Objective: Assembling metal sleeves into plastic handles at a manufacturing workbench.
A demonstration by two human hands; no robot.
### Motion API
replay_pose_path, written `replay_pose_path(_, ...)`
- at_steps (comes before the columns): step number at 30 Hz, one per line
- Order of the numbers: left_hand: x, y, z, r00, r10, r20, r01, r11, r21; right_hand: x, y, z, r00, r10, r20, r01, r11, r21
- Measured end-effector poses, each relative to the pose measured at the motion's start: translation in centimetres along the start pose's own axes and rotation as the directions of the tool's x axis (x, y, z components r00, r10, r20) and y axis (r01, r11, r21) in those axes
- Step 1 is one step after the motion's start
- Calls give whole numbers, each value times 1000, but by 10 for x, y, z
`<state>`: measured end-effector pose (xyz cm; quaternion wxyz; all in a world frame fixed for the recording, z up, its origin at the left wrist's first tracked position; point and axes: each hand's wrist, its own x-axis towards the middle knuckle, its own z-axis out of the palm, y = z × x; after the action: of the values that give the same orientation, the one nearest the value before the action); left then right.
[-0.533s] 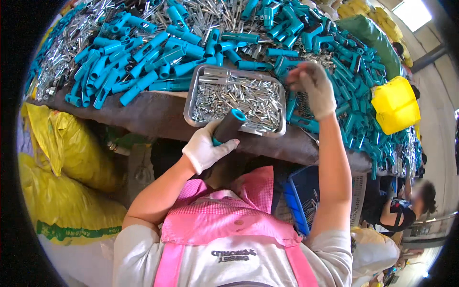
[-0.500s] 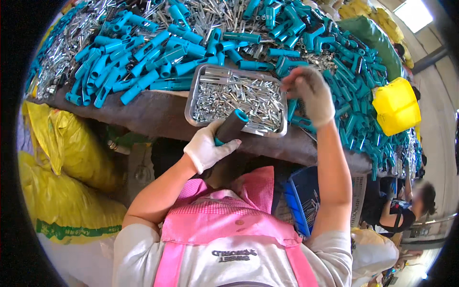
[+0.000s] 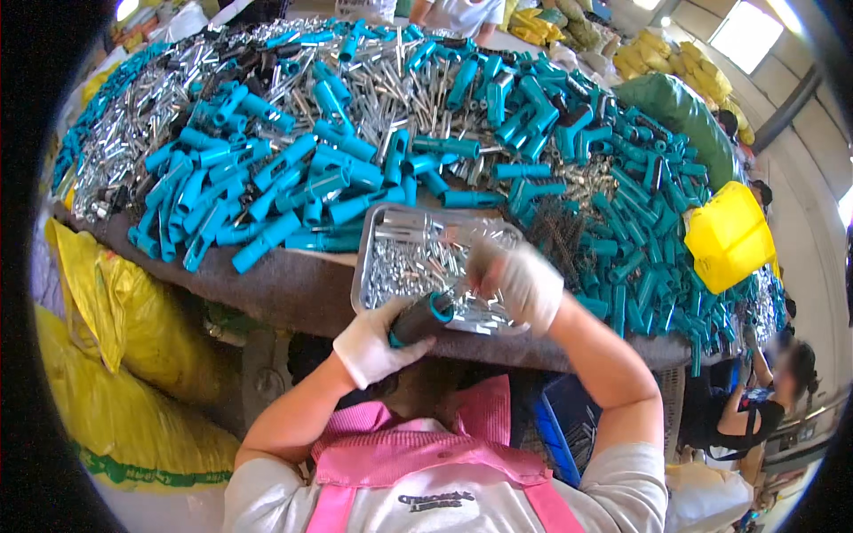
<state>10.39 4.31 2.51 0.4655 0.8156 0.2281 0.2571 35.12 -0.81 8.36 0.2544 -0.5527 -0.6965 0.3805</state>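
My left hand [image 3: 364, 348], in a whitish glove, is wrapped round a short black tubular handle [image 3: 414, 323] with a teal rim. Its open end tilts up toward the right. My right hand [image 3: 531, 289], gloved with bare fingertips, hovers over the right part of a metal tray [image 3: 362, 266], close to that open end. Its fingers are drawn together and blurred; a thin dark piece seems to run from them to the handle's mouth, too smeared to name. Small silvery metal parts [image 3: 400, 265] fill the tray, with longer channel-like pieces along its back.
Teal plastic tubes [image 3: 267, 244] and angled teal housings [image 3: 533, 107] lie heaped behind and beside the tray, with silvery rods [image 3: 391, 98] among them. Dark wiry pieces [image 3: 553, 233] sit right of the tray. A yellow container [image 3: 730, 238] stands right; a blue bin [image 3: 560, 435] is below the table.
My right hand has come from beyond the tray's right edge to the handle's open end, its fingers closing together. The handle stays in my left hand. The view has tilted up, showing more behind the heap.
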Motion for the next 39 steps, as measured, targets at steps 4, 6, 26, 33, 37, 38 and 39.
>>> replay_pose_path(4,-5,5,-14,999,-44,-9,42,983,-176,63,71,-136,323,-61,-945,-405,893,-196)
replay_pose_path(6,-9,11,-22,994,-105,-38,94,968,-234,69,107,-203,150,225,-963,-658,749,72)
replay_pose_path(26,-23,-3,-9,950,-215,227,300,829,-471,70,93,-178,820,248,-516,-566,483,-668)
replay_pose_path(33,-43,3,8,945,-285,160,321,714,-622,21,85,-150,792,-95,-604,-433,611,-663)
replay_pose_path(37,-55,18,7,939,-343,30,269,677,-685,0,28,-93,388,-388,-836,-262,823,-504)
replay_pose_path(38,-55,16,10,949,-315,-15,218,689,-691,-6,10,-69,402,-174,-899,24,983,-180)
replay_pose_path(39,-55,16,11,956,-290,-55,172,700,-693,-12,-7,-39,477,42,-878,285,938,200)
